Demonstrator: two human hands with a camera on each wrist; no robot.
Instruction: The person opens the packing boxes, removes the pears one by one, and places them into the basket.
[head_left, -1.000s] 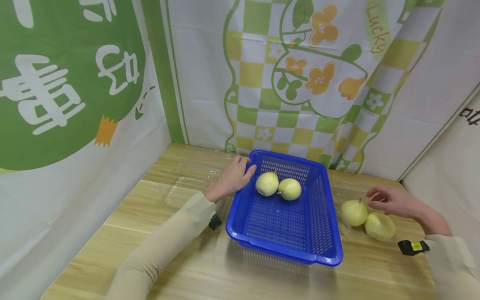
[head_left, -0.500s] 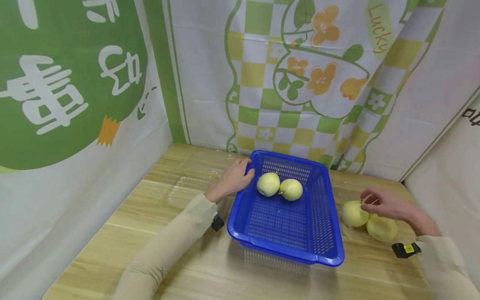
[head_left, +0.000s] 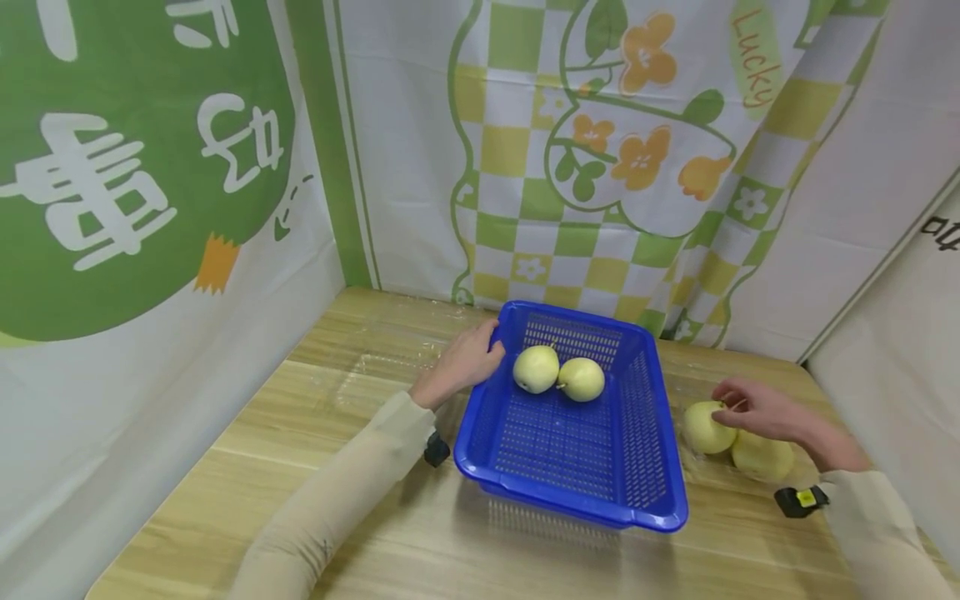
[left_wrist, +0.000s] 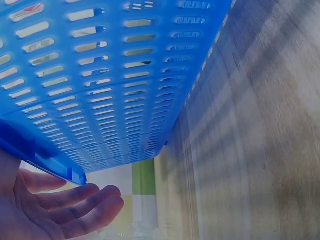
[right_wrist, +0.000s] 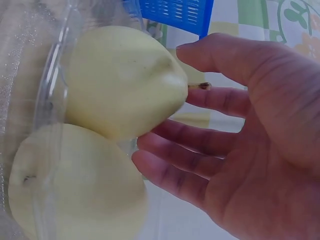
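Observation:
My left hand (head_left: 467, 360) holds the left rim of a blue plastic basket (head_left: 566, 498); the left wrist view shows its fingers (left_wrist: 95, 212) under the rim, the thumb hidden. Two pale yellow-green pears, one on the left (head_left: 536, 369) and one on the right (head_left: 582, 379), lie inside the basket. On the right, my right hand (head_left: 768, 410) is over another pear (head_left: 708, 429), its fingers spread around the stem end. A second pear (right_wrist: 80, 185) lies against that one, partly under the hand in the head view. Both sit in a clear plastic container (right_wrist: 52, 75).
Clear plastic packaging (head_left: 382, 358) lies on the wooden table (head_left: 247, 467) left of the basket. A printed cloth (head_left: 525, 167) hangs behind the table, with more cloth at both sides. The right-hand pears are close beside the basket's right wall.
My right hand has moved left and slightly down, from above the gap between the two pears to the stem end of the left one. The left hand has settled closer onto the basket rim.

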